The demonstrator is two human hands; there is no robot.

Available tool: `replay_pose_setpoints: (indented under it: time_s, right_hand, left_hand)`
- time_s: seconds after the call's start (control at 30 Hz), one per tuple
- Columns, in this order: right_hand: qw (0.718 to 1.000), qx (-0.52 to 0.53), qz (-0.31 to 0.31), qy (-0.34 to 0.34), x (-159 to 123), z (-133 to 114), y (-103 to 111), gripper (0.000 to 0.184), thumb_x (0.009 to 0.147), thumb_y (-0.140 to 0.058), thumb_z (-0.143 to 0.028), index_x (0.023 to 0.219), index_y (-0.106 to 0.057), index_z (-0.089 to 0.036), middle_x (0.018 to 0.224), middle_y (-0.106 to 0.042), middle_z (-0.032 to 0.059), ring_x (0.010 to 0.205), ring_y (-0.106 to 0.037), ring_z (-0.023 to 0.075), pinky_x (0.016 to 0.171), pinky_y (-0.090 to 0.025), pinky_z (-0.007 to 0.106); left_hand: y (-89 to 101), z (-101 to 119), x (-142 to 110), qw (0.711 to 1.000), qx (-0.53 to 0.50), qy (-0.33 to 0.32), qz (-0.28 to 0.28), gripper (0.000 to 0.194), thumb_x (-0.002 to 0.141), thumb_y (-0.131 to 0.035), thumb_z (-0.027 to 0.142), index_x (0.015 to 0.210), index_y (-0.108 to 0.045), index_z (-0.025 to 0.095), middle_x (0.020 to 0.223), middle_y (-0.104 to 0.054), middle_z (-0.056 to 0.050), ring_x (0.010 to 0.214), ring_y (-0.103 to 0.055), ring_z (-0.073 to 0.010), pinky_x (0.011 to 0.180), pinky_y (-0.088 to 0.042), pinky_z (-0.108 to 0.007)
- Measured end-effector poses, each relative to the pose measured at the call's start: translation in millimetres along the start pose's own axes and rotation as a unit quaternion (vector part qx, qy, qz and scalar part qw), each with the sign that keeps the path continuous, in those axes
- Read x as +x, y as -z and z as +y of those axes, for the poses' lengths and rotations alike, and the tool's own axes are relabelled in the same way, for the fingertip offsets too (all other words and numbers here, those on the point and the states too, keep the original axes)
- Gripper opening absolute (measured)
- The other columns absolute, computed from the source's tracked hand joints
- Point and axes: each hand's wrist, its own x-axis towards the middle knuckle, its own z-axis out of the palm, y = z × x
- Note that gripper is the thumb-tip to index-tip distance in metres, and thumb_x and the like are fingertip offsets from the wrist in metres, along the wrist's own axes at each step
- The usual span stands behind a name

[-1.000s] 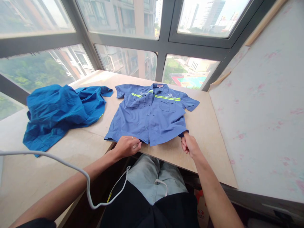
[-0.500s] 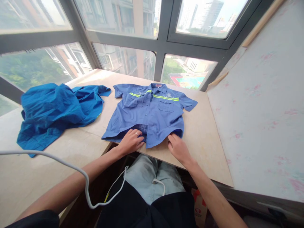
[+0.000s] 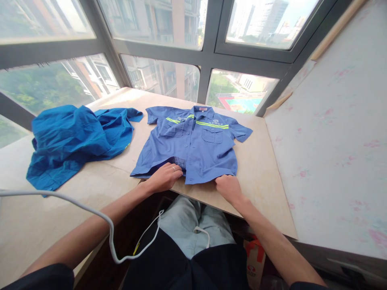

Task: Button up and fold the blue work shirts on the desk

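Note:
A blue short-sleeved work shirt (image 3: 193, 147) with yellow reflective stripes lies face up and spread flat on a beige board (image 3: 260, 177). My left hand (image 3: 165, 177) rests on the shirt's lower hem left of the button line, fingers curled on the cloth, a ring showing. At the hem's right part, my right hand (image 3: 229, 186) has its fingertips pinched on the edge of the fabric.
A crumpled pile of darker blue clothing (image 3: 75, 139) lies to the left on the stone sill (image 3: 45, 217). A white cable (image 3: 90, 213) crosses my left arm. Large windows stand behind the board; a pale patterned surface (image 3: 332, 153) rises at the right.
My right hand moved left from the shirt's right corner to the middle-right hem. The hem, bunched half a second ago, now lies flatter. My left hand slid slightly up onto the cloth.

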Motion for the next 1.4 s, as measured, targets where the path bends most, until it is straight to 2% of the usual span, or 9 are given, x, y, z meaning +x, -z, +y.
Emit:
replay_pose_setpoints:
  time_s: [0.17,0.33,0.63,0.73,0.83,0.97,1.07,1.23,1.4]
  right_hand:
    - [0.994,-0.023,-0.090,0.065,-5.1,7.9,22.1,0.024,0.093,-0.056,-0.036,0.100,-0.079,-0.029,0.092,-0.076,0.0084,0.081,-0.070,0.0252,0.066,-0.047,0.030]
    - [0.979,0.046,-0.163,0.109,-8.5,10.0,31.2,0.028,0.093,-0.059,-0.045,0.090,-0.079,-0.026,0.087,-0.075,0.0063,0.079,-0.068,0.0220,0.065,-0.043,0.028]
    - [0.894,0.404,-0.136,0.135,-11.8,-19.2,33.6,0.024,0.086,-0.069,-0.041,0.091,-0.069,-0.017,0.076,-0.069,0.0007,0.060,-0.055,0.0094,0.057,-0.039,0.021]
    - [0.849,0.494,-0.161,0.096,-10.7,-37.4,35.8,0.034,0.085,-0.068,-0.044,0.107,-0.064,-0.018,0.071,-0.065,-0.0014,0.051,-0.050,0.0073,0.048,-0.036,0.019]
    - [0.836,0.525,-0.147,0.068,1.7,-44.0,33.8,0.040,0.088,-0.064,-0.042,0.119,-0.059,-0.019,0.075,-0.063,-0.0017,0.049,-0.052,0.0071,0.044,-0.038,0.019]
    - [0.884,0.458,-0.075,0.061,41.7,-30.2,11.6,0.036,0.091,-0.055,-0.031,0.126,-0.056,-0.019,0.095,-0.065,0.0022,0.050,-0.056,0.0063,0.052,-0.046,0.022]
    - [0.938,0.341,-0.018,0.067,83.3,-15.1,-7.0,0.041,0.088,-0.049,-0.014,0.128,-0.056,-0.016,0.110,-0.065,0.0075,0.067,-0.062,0.0106,0.074,-0.053,0.029]
    - [0.995,0.064,-0.031,0.074,150.0,-12.0,-8.6,0.054,0.088,-0.042,-0.008,0.140,-0.050,-0.020,0.140,-0.050,0.0128,0.106,-0.064,0.0227,0.089,-0.052,0.034]
    - [0.971,-0.162,-0.080,0.155,200.5,-19.7,-1.0,0.052,0.092,-0.036,-0.008,0.139,-0.050,-0.024,0.155,-0.034,0.0142,0.103,-0.067,0.0248,0.077,-0.056,0.035]
  left_hand:
    - [4.9,2.5,-10.1,0.999,-0.045,-0.021,-0.008,0.029,0.089,-0.041,0.003,0.099,-0.065,0.018,0.117,-0.065,-0.008,0.104,-0.059,-0.0191,0.090,-0.040,-0.033]
    - [-3.6,3.9,-19.4,0.994,-0.095,-0.045,-0.023,0.020,0.096,-0.056,0.033,0.087,-0.067,0.018,0.122,-0.064,-0.009,0.110,-0.060,-0.0218,0.093,-0.043,-0.035]
    - [15.2,3.4,-19.3,0.982,-0.066,0.075,0.161,0.031,0.095,-0.056,0.030,0.123,-0.061,0.018,0.127,-0.062,-0.013,0.118,-0.057,-0.0246,0.100,-0.044,-0.041]
    - [22.4,-1.7,-14.4,0.970,-0.168,0.149,0.095,0.052,0.091,-0.060,0.049,0.130,-0.057,0.015,0.130,-0.060,-0.015,0.118,-0.058,-0.0270,0.100,-0.046,-0.041]
    - [28.5,-1.9,-13.6,0.925,-0.326,0.191,-0.046,0.052,0.094,-0.052,0.055,0.126,-0.062,0.015,0.104,-0.070,-0.009,0.089,-0.066,-0.0194,0.078,-0.051,-0.029]
    - [30.9,1.4,-18.2,0.860,-0.447,0.188,-0.155,0.048,0.091,-0.054,0.056,0.108,-0.070,0.014,0.073,-0.066,-0.002,0.064,-0.059,-0.0131,0.060,-0.044,-0.021]
    - [27.5,-7.8,-14.4,0.827,-0.495,0.244,-0.108,0.050,0.091,-0.052,0.059,0.094,-0.069,0.012,0.067,-0.061,-0.002,0.055,-0.053,-0.0114,0.053,-0.041,-0.021]
    - [5.2,-45.6,21.2,0.901,-0.345,0.261,0.028,0.037,0.093,-0.053,0.044,0.108,-0.067,0.014,0.097,-0.070,-0.007,0.087,-0.065,-0.0192,0.081,-0.051,-0.030]
    - [-40.0,-64.2,53.1,0.967,-0.105,0.231,0.005,0.049,0.094,-0.054,0.034,0.136,-0.054,0.009,0.146,-0.049,-0.018,0.139,-0.041,-0.0302,0.115,-0.033,-0.045]
